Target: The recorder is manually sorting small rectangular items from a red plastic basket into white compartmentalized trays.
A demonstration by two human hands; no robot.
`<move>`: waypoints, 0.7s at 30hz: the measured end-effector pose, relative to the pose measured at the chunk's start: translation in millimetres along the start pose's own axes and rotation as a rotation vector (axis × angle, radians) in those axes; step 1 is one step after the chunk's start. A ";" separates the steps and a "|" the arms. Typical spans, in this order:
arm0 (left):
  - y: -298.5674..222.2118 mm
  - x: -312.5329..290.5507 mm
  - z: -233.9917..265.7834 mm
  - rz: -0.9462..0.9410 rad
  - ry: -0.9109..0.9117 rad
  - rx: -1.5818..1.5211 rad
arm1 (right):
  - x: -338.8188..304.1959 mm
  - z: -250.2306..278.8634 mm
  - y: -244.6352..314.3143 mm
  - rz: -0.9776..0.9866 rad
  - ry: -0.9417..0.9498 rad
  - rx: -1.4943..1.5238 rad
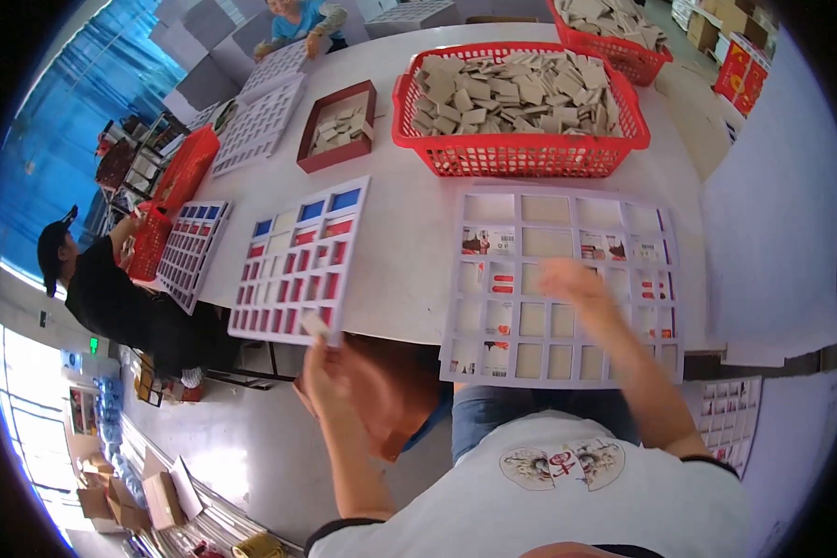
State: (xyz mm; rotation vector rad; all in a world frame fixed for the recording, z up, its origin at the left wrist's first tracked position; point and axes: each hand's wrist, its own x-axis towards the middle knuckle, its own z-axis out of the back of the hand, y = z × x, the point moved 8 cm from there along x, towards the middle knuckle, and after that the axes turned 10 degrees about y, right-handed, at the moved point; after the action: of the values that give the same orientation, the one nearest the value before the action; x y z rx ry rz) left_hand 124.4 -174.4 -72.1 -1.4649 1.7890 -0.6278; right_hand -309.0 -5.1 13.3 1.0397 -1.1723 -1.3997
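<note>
My left hand (324, 374) pinches a small pale cardboard piece (315, 325) at the near corner of a white compartment tray (289, 332), which holds blue, red and pale pieces. My right hand (575, 283) hovers over a second white compartment tray (447, 346) in front of me. Motion smears its fingers, so I cannot tell whether it holds anything. Some compartments of this tray show plain grey-beige pieces; others show printed red, black and white surfaces. The near edge of the second tray juts past the table edge above my lap.
A red plastic basket (521, 155) heaped with grey cardboard pieces stands behind the second tray. Left of it is a shallow red box (337, 160) with more pieces. Another red basket (638, 67) stands at the far right. One person (112, 288) works at left, another (299, 20) across the table (395, 237).
</note>
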 end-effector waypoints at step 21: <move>16.0 -108.1 -168.6 0.012 0.591 0.161 | -122.5 115.5 -1.0 -0.170 -0.398 0.074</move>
State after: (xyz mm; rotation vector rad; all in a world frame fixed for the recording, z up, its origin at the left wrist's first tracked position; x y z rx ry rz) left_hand -8.4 -78.5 44.4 -1.2328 2.1149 -1.2671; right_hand -405.3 131.6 32.9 0.9541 -1.4566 -1.7655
